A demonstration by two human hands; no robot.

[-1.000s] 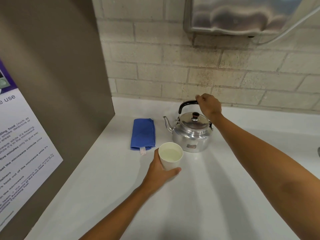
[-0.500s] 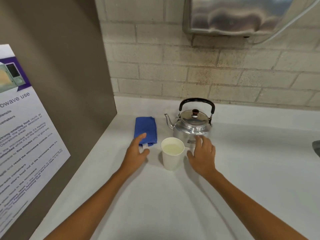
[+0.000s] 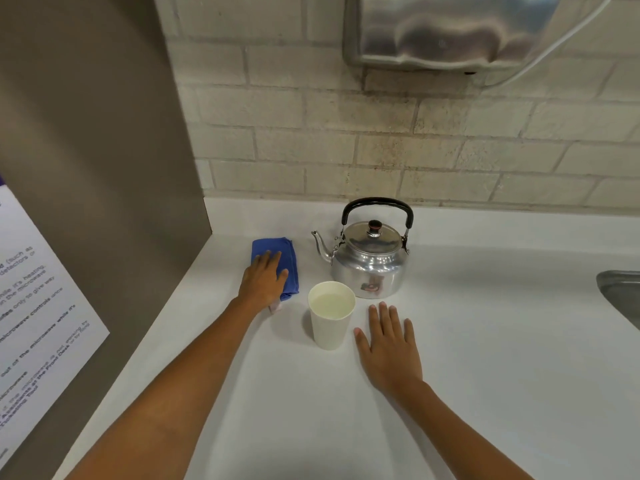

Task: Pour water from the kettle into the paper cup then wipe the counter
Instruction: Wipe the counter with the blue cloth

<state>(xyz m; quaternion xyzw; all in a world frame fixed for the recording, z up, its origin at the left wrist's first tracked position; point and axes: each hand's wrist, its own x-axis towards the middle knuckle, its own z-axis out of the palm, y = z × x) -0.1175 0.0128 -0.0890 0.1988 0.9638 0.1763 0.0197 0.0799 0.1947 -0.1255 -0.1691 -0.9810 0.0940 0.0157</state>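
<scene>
A shiny metal kettle (image 3: 369, 263) with a black handle stands upright on the white counter (image 3: 485, 358), near the back wall. In front of it stands a white paper cup (image 3: 330, 327) with water in it. To the left lies a folded blue cloth (image 3: 289, 259). My left hand (image 3: 263, 282) rests flat on top of the cloth, fingers spread, covering its near half. My right hand (image 3: 389, 349) lies palm down on the counter just right of the cup, holding nothing and not touching the cup.
A tall grey panel (image 3: 97, 168) with a printed notice (image 3: 31, 299) walls off the left side. A brick wall runs along the back, with a steel dispenser (image 3: 450, 29) mounted high. A metal sink edge (image 3: 620, 292) shows at the far right.
My left hand let go of the cup and moved onto the blue cloth. My right hand left the kettle handle and came down flat on the counter beside the cup.
</scene>
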